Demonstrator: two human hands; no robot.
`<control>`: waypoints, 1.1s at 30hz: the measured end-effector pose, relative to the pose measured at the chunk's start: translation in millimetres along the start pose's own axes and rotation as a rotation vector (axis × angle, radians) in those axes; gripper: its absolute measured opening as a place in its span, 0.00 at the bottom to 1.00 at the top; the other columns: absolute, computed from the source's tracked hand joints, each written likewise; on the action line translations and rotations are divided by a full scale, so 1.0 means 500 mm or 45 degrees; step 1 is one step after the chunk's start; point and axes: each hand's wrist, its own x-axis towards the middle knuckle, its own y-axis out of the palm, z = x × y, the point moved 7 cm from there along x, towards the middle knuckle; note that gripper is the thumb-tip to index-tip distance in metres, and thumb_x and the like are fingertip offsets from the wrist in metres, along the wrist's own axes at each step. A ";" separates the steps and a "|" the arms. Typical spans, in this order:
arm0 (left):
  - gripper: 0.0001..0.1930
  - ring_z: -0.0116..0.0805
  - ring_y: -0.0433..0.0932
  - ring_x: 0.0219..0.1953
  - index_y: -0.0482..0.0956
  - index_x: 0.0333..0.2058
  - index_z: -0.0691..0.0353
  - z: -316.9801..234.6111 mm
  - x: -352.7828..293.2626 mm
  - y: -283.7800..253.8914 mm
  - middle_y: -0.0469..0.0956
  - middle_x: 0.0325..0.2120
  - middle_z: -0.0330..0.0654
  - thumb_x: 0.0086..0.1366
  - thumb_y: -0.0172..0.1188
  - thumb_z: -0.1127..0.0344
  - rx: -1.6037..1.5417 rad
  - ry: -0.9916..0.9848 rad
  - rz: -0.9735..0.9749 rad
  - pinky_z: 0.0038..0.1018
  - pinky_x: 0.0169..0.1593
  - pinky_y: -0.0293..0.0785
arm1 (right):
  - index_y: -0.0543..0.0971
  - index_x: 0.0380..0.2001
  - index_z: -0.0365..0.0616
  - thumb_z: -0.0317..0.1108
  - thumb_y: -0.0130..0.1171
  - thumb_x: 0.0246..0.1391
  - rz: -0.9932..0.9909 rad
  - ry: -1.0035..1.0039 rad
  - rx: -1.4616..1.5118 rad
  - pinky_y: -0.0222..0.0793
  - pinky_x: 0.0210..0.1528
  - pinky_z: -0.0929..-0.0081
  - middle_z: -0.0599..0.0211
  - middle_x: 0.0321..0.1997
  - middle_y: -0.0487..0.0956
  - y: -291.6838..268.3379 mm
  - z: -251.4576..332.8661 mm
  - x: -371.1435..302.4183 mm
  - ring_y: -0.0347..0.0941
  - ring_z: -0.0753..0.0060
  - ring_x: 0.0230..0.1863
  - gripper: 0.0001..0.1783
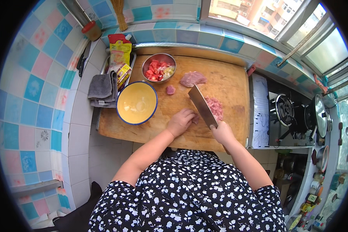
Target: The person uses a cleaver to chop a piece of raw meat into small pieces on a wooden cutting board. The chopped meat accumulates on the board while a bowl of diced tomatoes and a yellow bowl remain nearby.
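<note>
My right hand (222, 133) is wrapped round the handle of a cleaver (202, 106), whose broad blade slants up and leftward over the wooden cutting board (158, 129). Beside the blade, the curled fingers of my left hand (180, 122) press on a small piece of raw meat (195, 119), mostly hidden by them. Chopped meat (215, 107) lies in a pile right of the blade, which partly covers it. Farther back rests a larger slab of meat (193, 79), with a small chunk of meat (170, 89) to its left.
An empty yellow bowl with a blue rim (137, 103) stands on the board's left. Behind it is a metal bowl (146, 73) of cut red and pale pieces. A grey towel (103, 88) and yellow pouch (120, 50) sit farther left; a gas stove (284, 110) is at right.
</note>
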 end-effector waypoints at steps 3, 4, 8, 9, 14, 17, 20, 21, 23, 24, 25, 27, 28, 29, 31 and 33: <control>0.13 0.45 0.78 0.49 0.80 0.42 0.59 0.005 -0.012 -0.012 0.79 0.45 0.44 0.56 0.63 0.74 -0.079 -0.108 -0.040 0.35 0.49 0.78 | 0.82 0.46 0.40 0.44 0.56 0.60 -0.049 -0.023 0.065 0.73 0.53 0.49 0.37 0.40 0.82 -0.016 0.019 0.005 0.79 0.37 0.47 0.20; 0.13 0.46 0.78 0.49 0.80 0.43 0.60 0.006 -0.019 -0.016 0.78 0.45 0.44 0.57 0.63 0.75 -0.096 -0.193 -0.053 0.36 0.50 0.78 | 0.82 0.45 0.39 0.44 0.56 0.60 -0.061 -0.044 0.090 0.73 0.53 0.49 0.37 0.39 0.82 -0.025 0.026 -0.002 0.79 0.37 0.46 0.20; 0.12 0.46 0.78 0.48 0.79 0.42 0.60 0.009 -0.026 -0.019 0.78 0.44 0.44 0.59 0.63 0.74 -0.067 -0.225 -0.107 0.36 0.51 0.77 | 0.82 0.42 0.39 0.44 0.55 0.61 -0.039 -0.107 -0.010 0.73 0.52 0.49 0.38 0.39 0.82 -0.054 0.038 -0.039 0.79 0.38 0.45 0.19; 0.12 0.46 0.78 0.48 0.79 0.42 0.60 0.006 -0.026 -0.017 0.79 0.44 0.44 0.58 0.63 0.74 -0.043 -0.178 -0.081 0.36 0.50 0.77 | 0.82 0.42 0.39 0.43 0.55 0.61 -0.025 -0.116 -0.060 0.73 0.52 0.49 0.39 0.39 0.82 -0.058 0.046 -0.051 0.79 0.38 0.45 0.18; 0.12 0.45 0.78 0.46 0.80 0.41 0.60 -0.006 -0.015 -0.015 0.79 0.43 0.43 0.56 0.64 0.74 0.016 -0.027 -0.002 0.34 0.49 0.78 | 0.82 0.41 0.39 0.43 0.54 0.62 0.096 -0.089 -0.148 0.73 0.51 0.48 0.41 0.38 0.83 -0.050 0.059 -0.076 0.79 0.39 0.45 0.18; 0.13 0.43 0.78 0.45 0.81 0.41 0.59 -0.003 -0.015 -0.013 0.80 0.43 0.41 0.56 0.62 0.72 0.007 -0.005 0.010 0.34 0.48 0.78 | 0.82 0.42 0.40 0.44 0.54 0.62 0.123 -0.086 -0.189 0.73 0.52 0.48 0.41 0.39 0.83 -0.041 0.059 -0.067 0.79 0.39 0.46 0.18; 0.11 0.43 0.78 0.44 0.81 0.40 0.58 -0.009 -0.011 -0.016 0.80 0.43 0.41 0.56 0.62 0.71 0.021 0.000 0.020 0.34 0.46 0.79 | 0.82 0.43 0.40 0.43 0.54 0.62 0.148 -0.060 -0.199 0.73 0.53 0.48 0.40 0.40 0.83 -0.034 0.057 -0.058 0.79 0.39 0.47 0.18; 0.10 0.42 0.78 0.44 0.81 0.39 0.58 -0.014 -0.007 -0.020 0.80 0.42 0.41 0.57 0.63 0.70 0.019 -0.007 0.007 0.34 0.45 0.79 | 0.81 0.44 0.39 0.43 0.54 0.62 0.161 -0.059 -0.201 0.73 0.53 0.48 0.40 0.40 0.83 -0.032 0.057 -0.055 0.79 0.39 0.47 0.18; 0.09 0.42 0.79 0.43 0.82 0.38 0.58 -0.024 -0.001 -0.028 0.80 0.41 0.40 0.58 0.64 0.68 0.014 -0.020 -0.019 0.34 0.44 0.80 | 0.81 0.45 0.39 0.43 0.54 0.62 0.181 -0.057 -0.221 0.73 0.53 0.49 0.40 0.41 0.83 -0.028 0.057 -0.048 0.79 0.39 0.48 0.19; 0.08 0.42 0.79 0.42 0.82 0.37 0.58 -0.021 0.000 -0.027 0.80 0.41 0.41 0.58 0.65 0.67 0.007 -0.021 -0.016 0.34 0.43 0.80 | 0.80 0.46 0.38 0.42 0.54 0.63 0.190 -0.054 -0.239 0.73 0.53 0.49 0.40 0.42 0.82 -0.025 0.057 -0.045 0.79 0.39 0.48 0.19; 0.08 0.42 0.79 0.42 0.82 0.36 0.58 -0.018 0.000 -0.025 0.80 0.40 0.41 0.58 0.66 0.67 0.001 -0.022 -0.015 0.34 0.43 0.80 | 0.80 0.46 0.38 0.42 0.54 0.63 0.198 -0.051 -0.258 0.73 0.53 0.49 0.40 0.42 0.82 -0.022 0.056 -0.042 0.79 0.39 0.48 0.19; 0.08 0.42 0.79 0.41 0.82 0.36 0.59 -0.013 -0.001 -0.021 0.80 0.39 0.41 0.58 0.68 0.66 0.004 -0.040 -0.010 0.33 0.42 0.80 | 0.79 0.47 0.37 0.42 0.54 0.63 0.209 -0.057 -0.256 0.73 0.54 0.49 0.40 0.43 0.82 -0.019 0.055 -0.038 0.79 0.39 0.49 0.19; 0.08 0.42 0.79 0.41 0.82 0.36 0.59 -0.011 -0.003 -0.018 0.80 0.39 0.41 0.58 0.68 0.65 0.015 -0.055 -0.005 0.33 0.42 0.80 | 0.79 0.47 0.37 0.42 0.54 0.63 0.215 -0.059 -0.255 0.73 0.54 0.49 0.40 0.44 0.82 -0.018 0.055 -0.036 0.79 0.39 0.49 0.19; 0.08 0.42 0.79 0.41 0.82 0.36 0.58 -0.009 -0.004 -0.015 0.80 0.39 0.40 0.58 0.68 0.65 0.025 -0.071 -0.001 0.32 0.42 0.80 | 0.78 0.47 0.37 0.41 0.54 0.62 0.203 -0.063 -0.243 0.74 0.54 0.49 0.40 0.44 0.82 -0.016 0.056 -0.033 0.79 0.39 0.49 0.19; 0.07 0.41 0.79 0.41 0.82 0.35 0.58 -0.006 -0.006 -0.013 0.80 0.39 0.40 0.59 0.67 0.66 0.013 -0.080 -0.021 0.32 0.42 0.80 | 0.78 0.47 0.37 0.41 0.55 0.62 0.179 -0.071 -0.220 0.74 0.54 0.50 0.40 0.44 0.82 -0.009 0.062 -0.028 0.79 0.40 0.49 0.19; 0.07 0.41 0.79 0.41 0.82 0.35 0.58 -0.001 -0.010 -0.014 0.79 0.38 0.40 0.58 0.67 0.66 0.022 -0.079 -0.044 0.32 0.41 0.80 | 0.79 0.46 0.38 0.41 0.54 0.62 0.193 -0.075 -0.225 0.74 0.54 0.50 0.40 0.43 0.82 0.002 0.074 -0.011 0.79 0.40 0.49 0.18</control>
